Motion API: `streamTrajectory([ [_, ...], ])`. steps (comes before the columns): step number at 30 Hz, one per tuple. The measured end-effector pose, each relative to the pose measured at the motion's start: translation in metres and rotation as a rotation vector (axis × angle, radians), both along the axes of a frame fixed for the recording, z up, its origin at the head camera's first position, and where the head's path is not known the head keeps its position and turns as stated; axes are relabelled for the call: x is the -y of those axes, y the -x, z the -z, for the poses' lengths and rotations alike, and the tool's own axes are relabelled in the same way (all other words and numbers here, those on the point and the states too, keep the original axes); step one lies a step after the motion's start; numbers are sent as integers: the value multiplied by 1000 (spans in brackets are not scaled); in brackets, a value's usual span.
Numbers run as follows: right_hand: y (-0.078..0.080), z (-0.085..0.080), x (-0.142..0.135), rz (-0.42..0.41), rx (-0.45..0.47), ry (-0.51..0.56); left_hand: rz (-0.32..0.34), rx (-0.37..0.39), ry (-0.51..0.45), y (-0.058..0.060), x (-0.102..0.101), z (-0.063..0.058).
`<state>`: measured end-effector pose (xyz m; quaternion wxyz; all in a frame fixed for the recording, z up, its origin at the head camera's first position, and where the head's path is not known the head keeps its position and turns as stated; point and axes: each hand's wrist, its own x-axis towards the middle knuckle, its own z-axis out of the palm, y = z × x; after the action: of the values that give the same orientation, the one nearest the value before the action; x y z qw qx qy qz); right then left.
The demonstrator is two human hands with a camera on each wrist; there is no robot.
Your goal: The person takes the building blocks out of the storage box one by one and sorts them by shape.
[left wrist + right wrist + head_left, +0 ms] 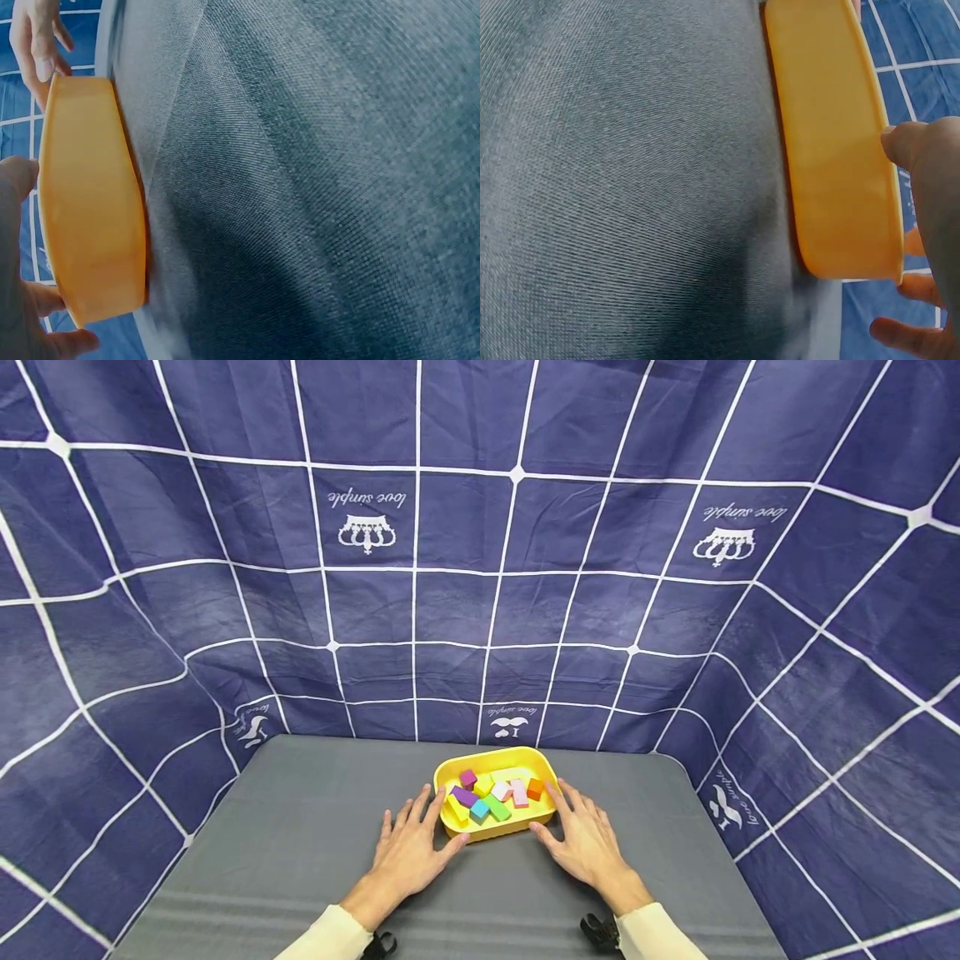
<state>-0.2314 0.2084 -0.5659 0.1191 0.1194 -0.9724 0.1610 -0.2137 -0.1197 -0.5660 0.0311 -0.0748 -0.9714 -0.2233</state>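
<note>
A shallow yellow plastic tray [495, 832] with rounded corners sits on the grey tabletop, holding several small coloured blocks. Among them are a blue cube [479, 812], a green block [497, 808], a pink block [519, 794] and an orange one [535, 789]. My left hand [411, 850] is at the tray's left end, fingers spread, thumb at the near rim. At the opposite end, my right hand [588, 845] mirrors it with extended fingers. Both wrist views show the tray's outer wall [94, 195] low on the table, each thumb tip [900, 142] right at the rim.
Grey cloth covers the tabletop [300, 827] around the tray. Dark blue fabric with white grid lines [465, 610] hangs behind the table and along both sides. A black strap [600, 933] shows beneath the right wrist.
</note>
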Motion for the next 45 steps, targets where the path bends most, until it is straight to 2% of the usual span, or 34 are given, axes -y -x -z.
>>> streamTrajectory([
  [13,0,7,0,-2,-8,-11,10,-47,-51,3,-3,2],
  [21,-6,1,-1,3,-9,-25,23,-86,-77,2,-2,5],
  [29,-15,1,0,-14,-65,-35,37,-110,-84,-4,3,6],
  [40,-28,4,-5,-87,-226,8,68,-82,-111,-11,13,6],
  [45,-33,3,-5,-92,-251,28,82,-80,-110,-15,20,4],
])
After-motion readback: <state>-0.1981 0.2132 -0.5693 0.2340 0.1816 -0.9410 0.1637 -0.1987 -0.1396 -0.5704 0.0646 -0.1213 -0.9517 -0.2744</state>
